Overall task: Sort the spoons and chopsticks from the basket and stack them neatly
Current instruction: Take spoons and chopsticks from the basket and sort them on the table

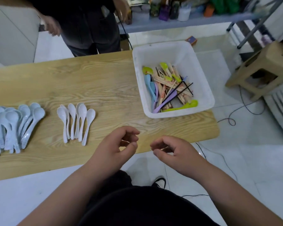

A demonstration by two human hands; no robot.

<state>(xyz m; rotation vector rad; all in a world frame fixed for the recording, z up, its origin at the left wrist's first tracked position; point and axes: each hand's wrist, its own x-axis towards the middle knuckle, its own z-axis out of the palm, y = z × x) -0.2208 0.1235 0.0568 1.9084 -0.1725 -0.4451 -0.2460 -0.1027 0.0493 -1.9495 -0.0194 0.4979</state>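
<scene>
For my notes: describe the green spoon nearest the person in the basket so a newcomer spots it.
Look at the white basket on the right end of the wooden table. Along its near wall lies a lime-green spoon, bowl to the right. The other green spoons sit farther back among the chopsticks.

We classify this as a domestic utility room: white tiled floor [252,152], cluttered shelf [153,24] of bottles [184,13], plastic stool [268,62], wooden table [104,82].

Free tabletop [114,88] lane between white spoons [75,121] and high-walled, open-topped basket [201,67]
</scene>
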